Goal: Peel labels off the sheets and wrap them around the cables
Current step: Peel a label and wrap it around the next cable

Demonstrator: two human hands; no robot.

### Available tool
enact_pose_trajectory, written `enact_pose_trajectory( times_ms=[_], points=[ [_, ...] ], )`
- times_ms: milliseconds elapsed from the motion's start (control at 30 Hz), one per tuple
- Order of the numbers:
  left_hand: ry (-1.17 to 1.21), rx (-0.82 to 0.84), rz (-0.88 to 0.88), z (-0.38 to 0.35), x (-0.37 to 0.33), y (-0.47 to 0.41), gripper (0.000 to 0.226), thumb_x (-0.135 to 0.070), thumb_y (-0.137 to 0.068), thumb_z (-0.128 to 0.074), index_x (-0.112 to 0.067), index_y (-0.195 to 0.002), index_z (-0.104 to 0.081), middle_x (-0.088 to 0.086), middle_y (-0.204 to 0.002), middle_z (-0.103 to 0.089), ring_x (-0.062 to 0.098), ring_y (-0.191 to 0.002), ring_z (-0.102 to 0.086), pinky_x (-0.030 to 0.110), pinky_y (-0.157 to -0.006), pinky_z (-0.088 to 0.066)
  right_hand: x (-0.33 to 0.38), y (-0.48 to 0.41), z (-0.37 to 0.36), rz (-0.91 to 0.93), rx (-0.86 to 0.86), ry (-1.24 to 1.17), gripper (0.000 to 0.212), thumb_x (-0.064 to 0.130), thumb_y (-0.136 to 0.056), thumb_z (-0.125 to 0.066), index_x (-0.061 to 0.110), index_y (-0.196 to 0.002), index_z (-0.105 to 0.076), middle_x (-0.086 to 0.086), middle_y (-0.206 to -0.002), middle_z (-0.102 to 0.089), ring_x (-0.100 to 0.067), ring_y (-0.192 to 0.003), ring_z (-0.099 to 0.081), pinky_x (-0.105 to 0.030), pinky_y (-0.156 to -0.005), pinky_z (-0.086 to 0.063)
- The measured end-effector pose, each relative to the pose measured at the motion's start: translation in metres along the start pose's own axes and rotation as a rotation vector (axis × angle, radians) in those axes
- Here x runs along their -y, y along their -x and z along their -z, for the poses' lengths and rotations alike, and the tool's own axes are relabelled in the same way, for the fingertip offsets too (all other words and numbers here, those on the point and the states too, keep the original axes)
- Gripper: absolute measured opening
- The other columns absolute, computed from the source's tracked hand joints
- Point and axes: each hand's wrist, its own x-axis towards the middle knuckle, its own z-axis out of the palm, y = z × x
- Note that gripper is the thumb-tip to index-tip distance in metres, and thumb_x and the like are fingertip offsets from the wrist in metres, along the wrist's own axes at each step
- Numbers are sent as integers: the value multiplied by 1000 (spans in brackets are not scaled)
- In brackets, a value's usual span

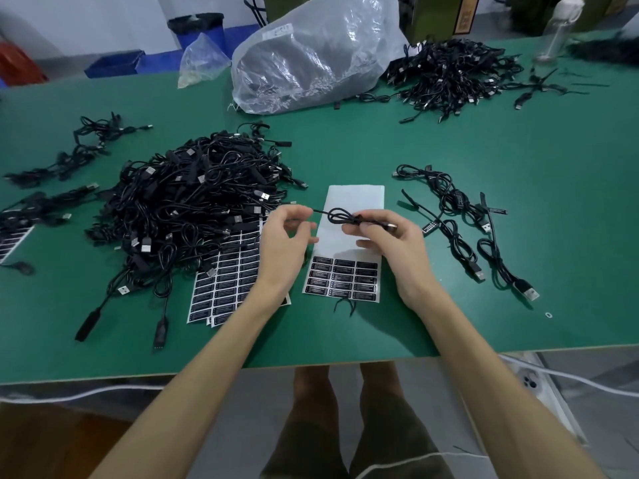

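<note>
With the left hand (287, 233) pinching the thin end of the black USB cable (337, 216) and the right hand (387, 236) gripping its loop near the plug, above the half-used label sheet (345, 278) on the tabletop (449, 305), a short stretch should be held taut so a label wraps squarely.

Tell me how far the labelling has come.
Done: a few labelled cables lie at right; the sheet is peeled on top. In hand: the left hand and right hand hold one cable. Remaining: the big pile and some label rows.
</note>
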Motion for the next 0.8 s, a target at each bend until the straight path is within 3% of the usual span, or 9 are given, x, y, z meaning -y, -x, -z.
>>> enact_pose_trajectory(
  times_ms=[100,167,267,333,500,633,733,800],
  points=[
    [23,-75,111,0,-1,-6,23,-17,-102,-61,-20,-124,-55,9,-133,-53,22,-113,-67,17,-83,-52,4,1,2,-25,-36,-129,15,5,-96,-62,5,-107,-72,-18,-99,-79,-31,-97,-76,-32,-80,-58],
    [119,-72,192,2,-2,-12,25,-23,-104,-60,-20,-128,-54,8,-133,-54,16,-107,-71,17,-80,-55,6,2,1,-61,-44,-229,15,8,-91,-64,7,-103,-73,-21,-98,-78,-33,-90,-75,-29,-73,-56],
    [339,11,239,7,-2,-16,23,-17,-106,-57,-4,-124,-63,10,-111,-70,16,-86,-76,24,-70,-58,5,1,1,-84,-58,-292,15,6,-91,-63,6,-101,-73,-18,-90,-76,-27,-75,-71,-29,-67,-53],
    [361,0,223,11,1,-14,14,-12,-103,-63,-4,-114,-67,6,-91,-73,13,-74,-72,24,-68,-57,4,-1,2,-86,-115,-298,17,0,-95,-58,3,-107,-70,-13,-81,-73,-23,-65,-64,-29,-63,-49],
    [421,26,264,14,2,-9,13,-13,-98,-69,-3,-106,-72,1,-81,-76,14,-73,-72,24,-66,-58,1,1,-1,-39,-276,-160,37,4,-95,-60,16,-130,-54,-4,-80,-58,-14,-54,-49,-26,-55,-41],
    [404,8,268,10,0,-4,11,-13,-102,-64,-6,-101,-73,0,-77,-74,17,-74,-74,25,-65,-59,3,3,0,10,-347,-124,46,13,-100,-61,32,-140,-46,-7,-92,-55,-11,-52,-52,-22,-54,-47],
    [301,-18,199,7,-1,-1,10,-11,-102,-64,-8,-98,-72,-2,-73,-72,17,-71,-73,26,-63,-59,1,4,1,40,-293,-57,32,23,-106,-56,32,-137,-54,-5,-80,-69,-12,-44,-42,-23,-43,-38],
    [181,32,93,7,-2,1,9,-7,-101,-64,-10,-98,-73,0,-75,-71,19,-69,-73,30,-62,-59,-1,5,-1,82,-232,5,24,29,-107,-55,27,-130,-62,-5,-74,-68,-14,-43,-41,-22,-42,-37]
  ],
)
